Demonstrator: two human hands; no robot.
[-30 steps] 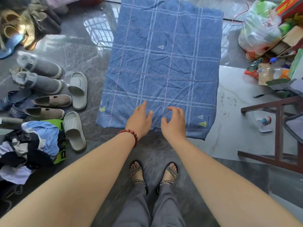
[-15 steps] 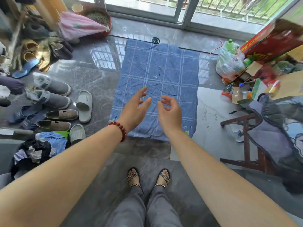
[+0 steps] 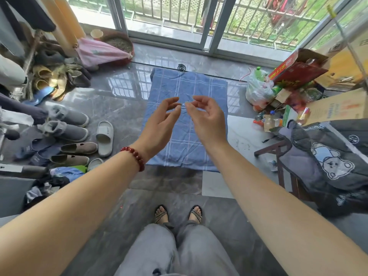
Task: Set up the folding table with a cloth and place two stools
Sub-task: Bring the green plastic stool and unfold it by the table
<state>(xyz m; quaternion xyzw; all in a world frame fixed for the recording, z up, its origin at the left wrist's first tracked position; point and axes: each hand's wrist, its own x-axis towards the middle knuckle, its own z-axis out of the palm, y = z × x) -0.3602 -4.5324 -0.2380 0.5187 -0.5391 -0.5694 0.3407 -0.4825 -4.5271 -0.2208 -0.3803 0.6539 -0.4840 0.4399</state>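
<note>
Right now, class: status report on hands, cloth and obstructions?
Left grip, right grip open, empty. Blue cloth spread flat below. Shoes left, clutter right, off the cloth.

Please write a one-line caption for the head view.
Left hand and right hand hover, empty, above the spread blue checked cloth.

We see a glossy grey marble floor (image 3: 123,96), sliding glass doors (image 3: 209,22) and a metal railing (image 3: 251,14) outside in daylight.

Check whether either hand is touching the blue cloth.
Apart. The head view shows the left hand and right hand up in the air, fingers loosely curled and holding nothing, with the blue cloth lying flat below them.
</note>
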